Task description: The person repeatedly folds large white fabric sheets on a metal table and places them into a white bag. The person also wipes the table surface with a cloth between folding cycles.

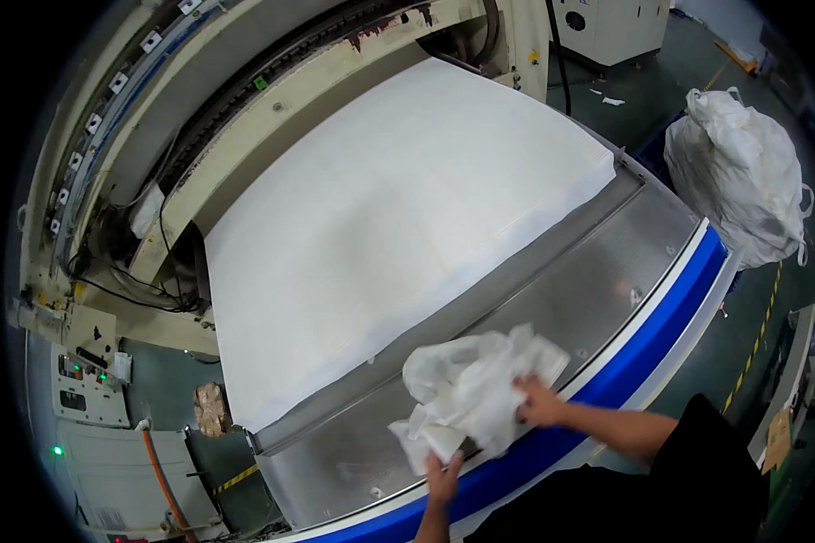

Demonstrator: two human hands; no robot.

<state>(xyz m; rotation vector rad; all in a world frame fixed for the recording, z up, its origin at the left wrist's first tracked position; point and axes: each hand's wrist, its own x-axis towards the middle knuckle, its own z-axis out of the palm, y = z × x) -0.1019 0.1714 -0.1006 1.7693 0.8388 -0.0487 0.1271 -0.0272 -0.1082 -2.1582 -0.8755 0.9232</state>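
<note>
The left grip (443, 477) is clamped on the lower edge of a crumpled white sheet (480, 380), with the thumb set along the near edge of the material. The right grip (537, 401) is placed against the right side of the same sheet with its fingers bent; whether these are fully closed on the material cannot be told.

The crumpled sheet is held in loose folds between the two grips, over the bare metal front strip of the table (598, 262). Contact between its underside and the metal is hidden by the folds. The outer edge of the table is bordered by a blue band (666, 326), which is passed over by the right forearm.

Behind the metal strip, the rear area is covered by a broad white layer (380, 208), laid flat, its front edge set well apart from the right grip. This layer is spanned at the far side by a cream machine beam (317, 86).

At the right, a bulging white bag (738, 172) with loop handles is positioned just beside the table. At the left, a control panel (93, 385) with green lights is mounted, and a brown package (211, 409) is located near the table's left end.
</note>
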